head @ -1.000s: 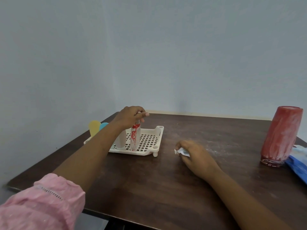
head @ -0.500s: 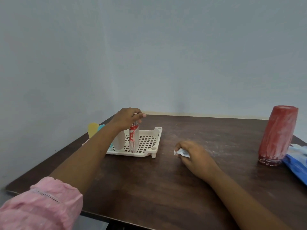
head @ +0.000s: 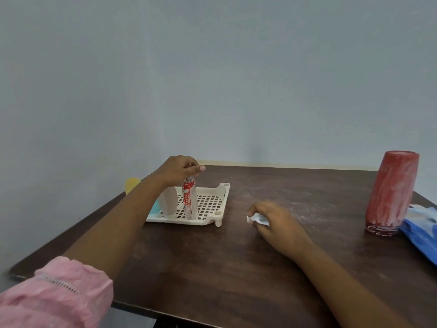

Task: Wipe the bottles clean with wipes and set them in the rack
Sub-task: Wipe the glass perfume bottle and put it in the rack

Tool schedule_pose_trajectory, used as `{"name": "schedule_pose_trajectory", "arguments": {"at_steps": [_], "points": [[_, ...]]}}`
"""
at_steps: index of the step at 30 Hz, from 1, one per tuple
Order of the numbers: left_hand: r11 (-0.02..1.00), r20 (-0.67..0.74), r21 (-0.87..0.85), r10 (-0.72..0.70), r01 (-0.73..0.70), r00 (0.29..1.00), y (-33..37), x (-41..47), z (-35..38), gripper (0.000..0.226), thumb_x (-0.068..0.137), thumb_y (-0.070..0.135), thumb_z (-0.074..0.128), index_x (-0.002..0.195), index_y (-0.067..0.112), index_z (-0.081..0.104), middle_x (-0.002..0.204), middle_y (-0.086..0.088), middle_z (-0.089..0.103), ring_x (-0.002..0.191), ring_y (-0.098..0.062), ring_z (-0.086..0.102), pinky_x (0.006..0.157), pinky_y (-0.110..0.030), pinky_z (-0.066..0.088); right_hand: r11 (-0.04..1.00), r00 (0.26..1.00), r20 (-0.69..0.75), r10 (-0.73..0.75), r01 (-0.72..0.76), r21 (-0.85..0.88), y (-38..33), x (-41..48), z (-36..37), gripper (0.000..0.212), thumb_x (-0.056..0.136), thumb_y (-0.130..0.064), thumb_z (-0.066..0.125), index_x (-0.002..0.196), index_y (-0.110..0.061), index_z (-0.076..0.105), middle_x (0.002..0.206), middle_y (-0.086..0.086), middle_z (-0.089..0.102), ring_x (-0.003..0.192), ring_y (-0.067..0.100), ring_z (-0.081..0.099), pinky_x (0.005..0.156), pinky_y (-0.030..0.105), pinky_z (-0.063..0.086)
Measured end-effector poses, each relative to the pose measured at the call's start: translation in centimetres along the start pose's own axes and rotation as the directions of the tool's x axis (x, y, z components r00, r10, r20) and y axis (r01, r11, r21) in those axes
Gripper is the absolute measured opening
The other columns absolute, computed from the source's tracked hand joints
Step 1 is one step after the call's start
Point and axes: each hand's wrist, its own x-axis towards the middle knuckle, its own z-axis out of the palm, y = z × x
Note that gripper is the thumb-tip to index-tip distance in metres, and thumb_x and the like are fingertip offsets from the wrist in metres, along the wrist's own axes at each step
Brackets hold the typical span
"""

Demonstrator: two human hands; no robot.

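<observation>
Pinching from above, the left hand (head: 181, 168) holds the top of a slim bottle (head: 189, 204) with a red-splashed label. The bottle stands upright on the grid floor of the white rack (head: 212, 202), near its front edge. Just left of it in the rack stands a pale beige container (head: 168, 202), partly hidden behind the forearm. The right hand (head: 277, 222) rests on the table (head: 236, 275) to the right of the rack, fingers curled round a crumpled white wipe (head: 256, 218). Well apart, at the table's right side, a large red bottle (head: 391, 192) stands streaked with white smears. A blue packet (head: 421, 230) lies just beside it, cut off by the frame edge. The tabletop is dark brown wood, with pale powdery marks between the right hand and the red bottle. It sits in a corner of plain grey-blue walls (head: 236, 79), and a pale strip runs along its far edge. A pink sleeve (head: 54, 292) covers the left upper arm.
</observation>
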Motion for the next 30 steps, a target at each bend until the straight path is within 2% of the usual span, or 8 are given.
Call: {"name": "schedule_pose_trajectory", "arguments": {"at_steps": [5, 9, 14, 16, 18, 21, 24, 30], "points": [[1.000, -0.005, -0.025, -0.010, 0.010, 1.000, 0.3, -0.1, 0.2, 0.032, 0.089, 0.046, 0.059, 0.109, 0.022, 0.063, 0.118, -0.002, 0.064, 0.104, -0.016, 0.057, 0.084, -0.031, 0.043, 1.000, 1.000, -0.009, 0.000, 0.000, -0.013, 0.1, 0.0, 0.0, 0.013, 0.088, -0.016, 0.058, 0.092, -0.028, 0.060, 0.095, -0.012, 0.062, 0.088, 0.006, 0.055, 0.076, 0.025, 0.045], [0.997, -0.105, -0.034, 0.061, -0.065, 0.993, 2.1, -0.3, 0.3, 0.031, 0.087, 0.045, 0.064, 0.111, 0.026, 0.063, 0.124, 0.005, 0.061, 0.118, -0.015, 0.053, 0.096, -0.037, 0.044, 0.999, 0.992, -0.123, 0.016, -0.022, -0.047, 0.1, 0.1, -0.1, 0.006, 0.092, -0.020, 0.055, 0.092, -0.026, 0.057, 0.091, -0.013, 0.058, 0.084, 0.006, 0.052, 0.071, 0.027, 0.044], [0.946, -0.152, -0.238, 0.188, -0.220, 0.970, 7.8, -0.6, 1.1, 0.024, 0.089, 0.033, 0.065, 0.111, 0.023, 0.065, 0.110, 0.014, 0.062, 0.110, -0.006, 0.057, 0.078, -0.013, 0.039, 0.996, 0.936, -0.346, 0.070, -0.083, -0.022, 0.5, 0.1, -1.1, 0.020, 0.090, 0.001, 0.046, 0.096, -0.015, 0.057, 0.097, 0.001, 0.055, 0.079, 0.018, 0.055, 0.066, 0.040, 0.051], [0.918, -0.141, -0.292, 0.235, -0.267, 0.962, 10.3, -0.5, 1.6, 0.024, 0.089, 0.031, 0.066, 0.112, 0.023, 0.065, 0.110, 0.015, 0.062, 0.107, -0.005, 0.058, 0.076, -0.007, 0.038, 0.995, 0.912, -0.401, 0.083, -0.097, -0.014, 1.0, -0.1, -1.9, 0.017, 0.090, -0.005, 0.043, 0.096, -0.012, 0.058, 0.098, 0.004, 0.054, 0.077, 0.021, 0.055, 0.064, 0.045, 0.051], [0.887, -0.120, -0.352, 0.275, -0.300, 0.954, 12.5, -0.3, 2.4, 0.024, 0.089, 0.030, 0.066, 0.113, 0.024, 0.065, 0.109, 0.018, 0.060, 0.106, -0.004, 0.058, 0.076, -0.007, 0.039, 0.994, 0.926, -0.372, 0.059, -0.089, -0.063, 1.4, -0.8, -3.0, 0.020, 0.091, -0.015, 0.040, 0.097, -0.012, 0.059, 0.100, 0.005, 0.054, 0.078, 0.021, 0.056, 0.066, 0.044, 0.052], [0.838, -0.061, -0.432, 0.341, -0.332, 0.938, 16.0, 0.0, 4.0, 0.025, 0.089, 0.031, 0.066, 0.114, 0.026, 0.063, 0.111, 0.021, 0.059, 0.108, -0.002, 0.057, 0.078, -0.009, 0.040, 0.940, 0.985, -0.144, -0.094, 0.040, -0.340, 2.7, -2.9, -5.0, 0.025, 0.089, -0.005, 0.056, 0.109, -0.019, 0.056, 0.116, 0.001, 0.049, 0.086, 0.018, 0.059, 0.070, 0.028, 0.053], [0.795, 0.012, -0.506, 0.396, -0.336, 0.918, 19.4, 0.5, 6.3, 0.031, 0.088, 0.034, 0.066, 0.118, 0.030, 0.058, 0.120, 0.018, 0.056, 0.112, -0.004, 0.055, 0.084, -0.014, 0.043, 0.858, 0.982, 0.075, -0.172, 0.187, -0.478, 4.0, -5.2, -7.2, 0.028, 0.090, -0.016, 0.052, 0.116, -0.025, 0.046, 0.120, -0.002, 0.045, 0.092, 0.021, 0.059, 0.069, 0.032, 0.054], [0.679, 0.176, -0.721, 0.377, -0.142, 0.909, 25.7, 0.8, 13.6, 0.044, 0.091, 0.050, 0.054, 0.130, 0.030, 0.048, 0.135, 0.011, 0.049, 0.122, -0.010, 0.049, 0.097, -0.033, 0.044, 0.803, 0.970, 0.002, -0.241, 0.201, -0.562, 4.7, -9.1, -11.6, 0.032, 0.088, -0.019, 0.039, 0.119, -0.019, 0.049, 0.117, -0.003, 0.047, 0.098, 0.010, 0.052, 0.078, 0.019, 0.047]]}}
